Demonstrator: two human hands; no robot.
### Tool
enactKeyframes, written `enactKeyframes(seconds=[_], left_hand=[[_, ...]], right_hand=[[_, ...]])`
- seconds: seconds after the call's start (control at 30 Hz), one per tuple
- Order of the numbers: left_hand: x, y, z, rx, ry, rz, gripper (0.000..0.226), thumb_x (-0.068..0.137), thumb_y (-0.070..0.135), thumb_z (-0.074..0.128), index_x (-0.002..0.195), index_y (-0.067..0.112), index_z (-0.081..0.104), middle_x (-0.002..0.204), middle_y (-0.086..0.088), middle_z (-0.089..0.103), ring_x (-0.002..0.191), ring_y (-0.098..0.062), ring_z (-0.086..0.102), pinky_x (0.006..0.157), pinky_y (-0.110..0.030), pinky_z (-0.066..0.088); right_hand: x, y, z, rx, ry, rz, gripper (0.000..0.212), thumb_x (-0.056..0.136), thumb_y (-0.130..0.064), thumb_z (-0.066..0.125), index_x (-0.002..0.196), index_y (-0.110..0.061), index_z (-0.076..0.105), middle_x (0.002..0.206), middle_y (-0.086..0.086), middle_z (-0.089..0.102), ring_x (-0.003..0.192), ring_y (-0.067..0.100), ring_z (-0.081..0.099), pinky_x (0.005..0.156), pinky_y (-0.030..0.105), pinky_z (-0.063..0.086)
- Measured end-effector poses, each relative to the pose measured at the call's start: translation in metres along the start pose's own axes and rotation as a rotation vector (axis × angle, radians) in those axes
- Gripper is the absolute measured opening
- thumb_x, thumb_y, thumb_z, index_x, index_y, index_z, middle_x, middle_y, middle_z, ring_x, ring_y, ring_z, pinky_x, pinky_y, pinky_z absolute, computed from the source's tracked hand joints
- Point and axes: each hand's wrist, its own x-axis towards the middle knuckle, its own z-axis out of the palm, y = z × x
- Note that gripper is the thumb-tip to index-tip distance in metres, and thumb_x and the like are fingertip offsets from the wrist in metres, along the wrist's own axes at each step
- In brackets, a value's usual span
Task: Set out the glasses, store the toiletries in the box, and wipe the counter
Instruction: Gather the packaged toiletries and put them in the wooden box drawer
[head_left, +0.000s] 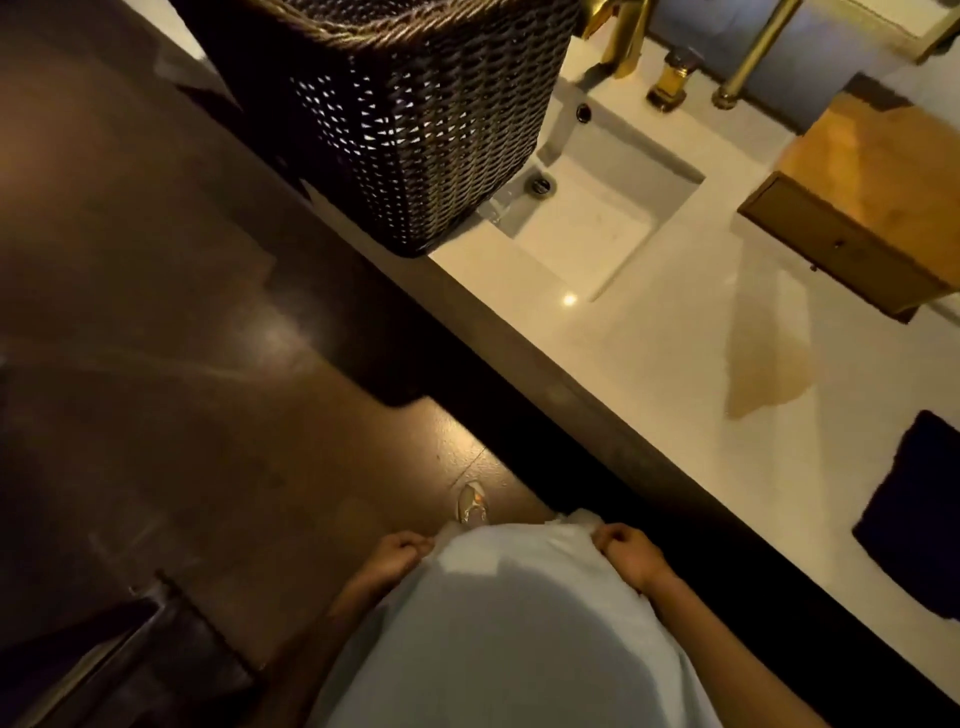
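A wooden box (857, 208) with a small drawer front stands on the white counter (649, 353) at the right, beyond the sink. A dark cloth (914, 514) lies flat on the counter near the right edge of the view. My left hand (400, 551) and my right hand (626, 553) are low in the view, away from the counter. Both have fingers curled on the hem of my white shirt (519, 597). No glasses or toiletries are in sight.
A dark wicker basket (415, 130) sits at the counter's left end, beside a square white sink (587, 223) with a gold faucet (623, 36). A wet-looking amber patch (763, 358) marks the counter. The dark floor (182, 364) lies to the left; one shoe (471, 503) shows.
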Motion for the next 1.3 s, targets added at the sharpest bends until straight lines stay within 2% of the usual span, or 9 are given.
enactKeyframes(seconds=[0.07,0.23,0.33,0.47,0.6,0.67,0.87,1.07,1.3], left_hand=[[-0.005,-0.005,0.001,-0.028,0.032,0.022,0.023,0.096,-0.005,0.054,0.082,0.000,0.071,0.072,0.005,0.069,0.080,-0.017,0.057,0.060,-0.017,0.046],[0.020,-0.034,0.000,-0.062,0.096,0.012,0.040,0.086,0.004,0.070,0.052,0.025,0.074,0.058,0.012,0.069,0.086,-0.023,0.061,0.092,-0.046,0.053],[0.023,-0.037,-0.008,0.010,0.019,0.056,0.011,0.074,0.045,0.069,0.074,0.033,0.070,0.091,-0.003,0.072,0.095,-0.022,0.063,0.098,-0.040,0.050],[-0.004,0.002,-0.021,0.064,0.081,0.027,0.040,0.060,0.065,0.049,0.084,0.039,0.067,0.100,0.006,0.067,0.102,-0.014,0.060,0.095,-0.026,0.042],[-0.026,0.053,-0.029,0.055,0.202,0.074,0.005,0.095,0.037,0.058,0.096,0.033,0.062,0.103,0.008,0.066,0.110,-0.015,0.063,0.087,-0.022,0.046],[-0.027,0.075,-0.043,0.111,0.285,0.120,0.014,0.096,0.034,0.060,0.110,0.032,0.062,0.107,0.004,0.070,0.112,-0.017,0.066,0.087,-0.021,0.049],[-0.070,0.186,-0.108,0.351,0.608,0.399,0.052,0.088,0.059,0.043,0.128,0.032,0.063,0.127,0.009,0.065,0.119,-0.013,0.061,0.102,-0.028,0.047],[-0.149,0.287,-0.144,0.351,1.043,0.890,0.033,0.094,0.037,0.059,0.123,0.025,0.068,0.123,0.012,0.066,0.115,-0.006,0.063,0.100,-0.025,0.049],[-0.177,0.350,-0.178,0.485,1.232,1.177,0.029,0.094,0.026,0.066,0.118,0.011,0.073,0.122,0.000,0.068,0.115,-0.017,0.062,0.104,-0.028,0.046]], right_hand=[[-0.002,-0.004,0.001,0.034,0.016,-0.005,0.026,0.090,-0.036,0.062,0.110,-0.025,0.072,0.124,0.003,0.066,0.112,0.027,0.060,0.096,0.036,0.047],[-0.012,-0.031,0.001,0.061,0.011,-0.036,0.015,0.089,-0.016,0.064,0.079,-0.025,0.071,0.108,0.004,0.071,0.106,0.028,0.063,0.090,0.034,0.048],[-0.015,-0.055,-0.003,0.030,-0.029,-0.071,0.015,0.090,-0.017,0.064,0.081,-0.027,0.070,0.107,0.002,0.070,0.105,0.025,0.062,0.093,0.036,0.049],[-0.013,-0.100,-0.013,-0.041,-0.127,-0.178,0.007,0.090,-0.022,0.065,0.091,-0.024,0.072,0.106,-0.002,0.070,0.105,0.021,0.063,0.099,0.041,0.051],[-0.022,-0.159,-0.029,-0.097,-0.198,-0.328,0.010,0.093,-0.030,0.065,0.102,-0.027,0.069,0.104,-0.008,0.069,0.101,0.008,0.063,0.079,0.015,0.047],[-0.032,-0.191,-0.042,-0.120,-0.205,-0.425,0.010,0.092,-0.033,0.066,0.102,-0.034,0.068,0.099,-0.014,0.069,0.092,-0.004,0.062,0.072,0.005,0.042],[-0.073,-0.291,-0.102,-0.002,-0.185,-0.776,0.018,0.093,-0.027,0.066,0.107,-0.037,0.072,0.097,-0.014,0.075,0.093,-0.001,0.069,0.084,0.016,0.052],[-0.125,-0.384,-0.170,0.015,0.031,-1.234,0.022,0.092,-0.025,0.067,0.111,-0.034,0.071,0.109,-0.019,0.071,0.105,0.002,0.066,0.088,0.012,0.051],[-0.157,-0.467,-0.204,-0.032,0.530,-1.746,0.016,0.089,-0.006,0.069,0.105,-0.005,0.073,0.104,0.004,0.069,0.101,0.015,0.065,0.091,0.025,0.048]])
